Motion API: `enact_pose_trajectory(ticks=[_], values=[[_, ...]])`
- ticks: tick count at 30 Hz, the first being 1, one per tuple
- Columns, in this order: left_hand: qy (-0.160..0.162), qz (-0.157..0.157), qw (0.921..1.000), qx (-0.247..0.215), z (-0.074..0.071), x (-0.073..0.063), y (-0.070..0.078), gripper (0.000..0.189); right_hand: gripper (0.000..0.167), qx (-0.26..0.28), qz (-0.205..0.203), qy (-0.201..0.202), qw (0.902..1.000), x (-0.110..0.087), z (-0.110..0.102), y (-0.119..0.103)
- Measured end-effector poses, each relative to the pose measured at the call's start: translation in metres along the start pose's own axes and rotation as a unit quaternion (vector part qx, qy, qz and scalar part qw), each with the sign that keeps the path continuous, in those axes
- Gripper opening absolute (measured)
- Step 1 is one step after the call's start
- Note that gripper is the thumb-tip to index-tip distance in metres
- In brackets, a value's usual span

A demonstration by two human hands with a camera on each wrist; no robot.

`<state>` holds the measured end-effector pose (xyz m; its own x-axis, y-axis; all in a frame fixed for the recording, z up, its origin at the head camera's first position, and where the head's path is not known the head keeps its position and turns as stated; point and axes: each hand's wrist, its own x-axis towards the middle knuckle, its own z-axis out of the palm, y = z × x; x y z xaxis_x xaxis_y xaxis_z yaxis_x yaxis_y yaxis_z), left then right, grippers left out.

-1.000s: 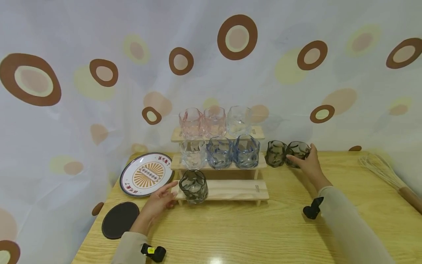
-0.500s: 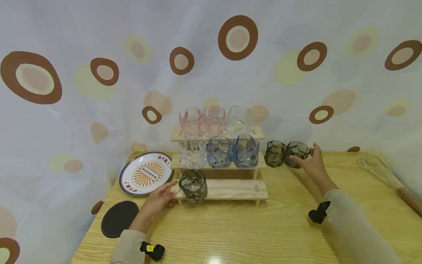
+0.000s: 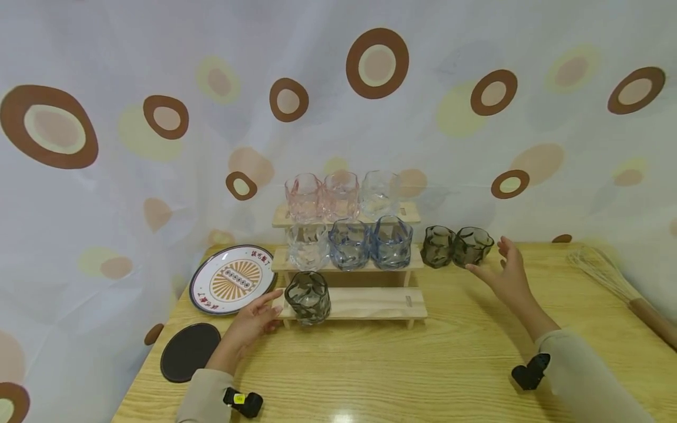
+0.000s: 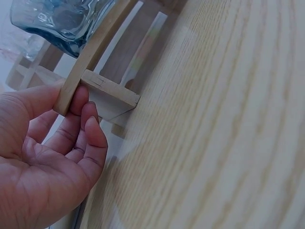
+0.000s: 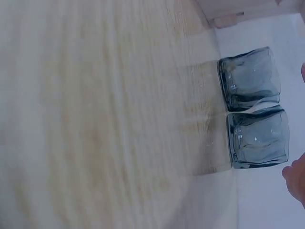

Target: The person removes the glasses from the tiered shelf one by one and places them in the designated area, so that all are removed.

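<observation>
Tabletop (image 3: 370,370), yellow wood grain: bears the items below.
Rack (image 3: 378,302), three-tier, pale wood: upright; in my judgement, steady it lightly, without lifting its end.
Right hand (image 3: 508,279), bare, beige-sleeved: fingers spread, released; just beside the outer glass (image 3: 472,247), smoke-grey and wavy-walled. Fingertip contact cannot be told.
Left hand (image 3: 254,320), bare, beige-sleeved: pinching the lowest shelf's end, thumb above, fingers beneath.
Outer glass: upright on the tabletop, right of the rack. Advised handling: even pressure low on both sides, avoiding a knock against its neighbour.
Inner glass (image 3: 438,247), smoke-grey, wavy-walled: upright between outer glass and rack.
Hand-and-glass change: half a second ago the right thumb overlapped the outer glass; now it sits further back. Glasses and left hand appear unmoved.
</observation>
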<state>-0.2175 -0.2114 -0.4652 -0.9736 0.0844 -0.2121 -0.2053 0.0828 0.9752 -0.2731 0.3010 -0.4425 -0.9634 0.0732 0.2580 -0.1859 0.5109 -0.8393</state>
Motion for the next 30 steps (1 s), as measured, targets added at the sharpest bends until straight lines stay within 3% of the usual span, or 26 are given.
enact_pose_trajectory(ticks=[14, 24, 30], values=[[-0.014, 0.002, 0.9999, 0.001, -0.003, 0.000, -0.001, 0.050, 0.094, 0.021, -0.066, -0.073, 0.9949, -0.051, 0.009, -0.028], [-0.016, 0.003, 0.9999, 0.001, -0.001, 0.000, 0.000, 0.050, 0.081, 0.072, -0.160, -0.114, 0.9779, -0.074, 0.044, -0.056], [-0.020, 0.000, 0.9998, 0.004, -0.001, -0.001, 0.002, 0.050, 0.079, 0.103, -0.190, -0.139, 0.9664, -0.080, 0.073, -0.071]])
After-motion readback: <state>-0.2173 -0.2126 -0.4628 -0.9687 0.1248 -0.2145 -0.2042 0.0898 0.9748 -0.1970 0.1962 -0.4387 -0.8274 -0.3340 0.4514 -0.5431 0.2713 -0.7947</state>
